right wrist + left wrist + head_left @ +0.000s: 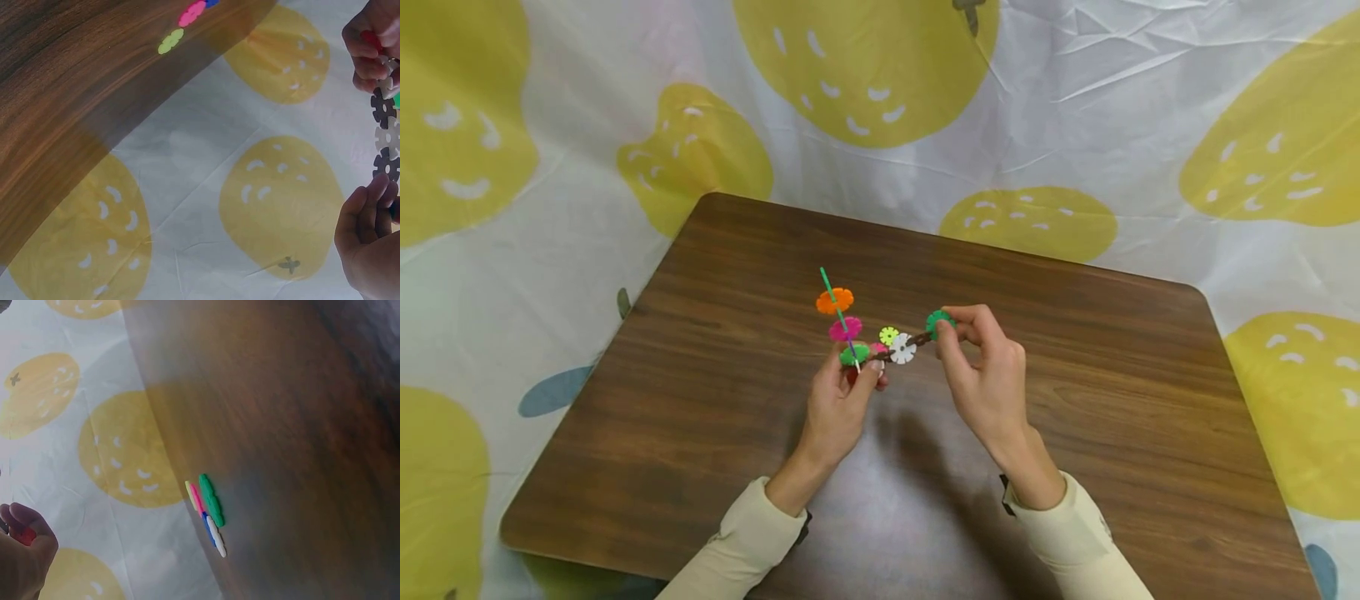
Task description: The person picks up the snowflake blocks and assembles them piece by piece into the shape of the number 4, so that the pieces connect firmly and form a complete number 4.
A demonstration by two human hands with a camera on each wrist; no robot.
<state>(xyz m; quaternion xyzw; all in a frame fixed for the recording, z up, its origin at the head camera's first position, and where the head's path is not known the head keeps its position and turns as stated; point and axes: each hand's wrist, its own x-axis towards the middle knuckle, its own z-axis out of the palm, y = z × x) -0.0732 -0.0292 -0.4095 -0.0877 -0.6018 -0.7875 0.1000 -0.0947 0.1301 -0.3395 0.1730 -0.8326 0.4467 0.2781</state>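
My left hand (838, 408) grips a joined build of notched plastic snowflake discs above the table. From its grip rises a thin upright row of edge-on pieces (826, 279), crossed by an orange disc (835, 301), a magenta disc (846, 328) and a green disc (853, 355). To the right run a white disc (903, 348), a small yellow-green disc (889, 336) and dark brown discs (385, 164). My right hand (992, 375) pinches a darker green disc (939, 323) at that end. Red shows within the left hand's fingers (28, 519).
A brown wood-grain table (737, 250) lies beneath both hands. White cloth with yellow fruit prints (850, 167) hangs behind it. Green pieces (211, 500) and pink pieces (192, 12) show against the tabletop near its edge in the wrist views; cannot tell whether they lie on it.
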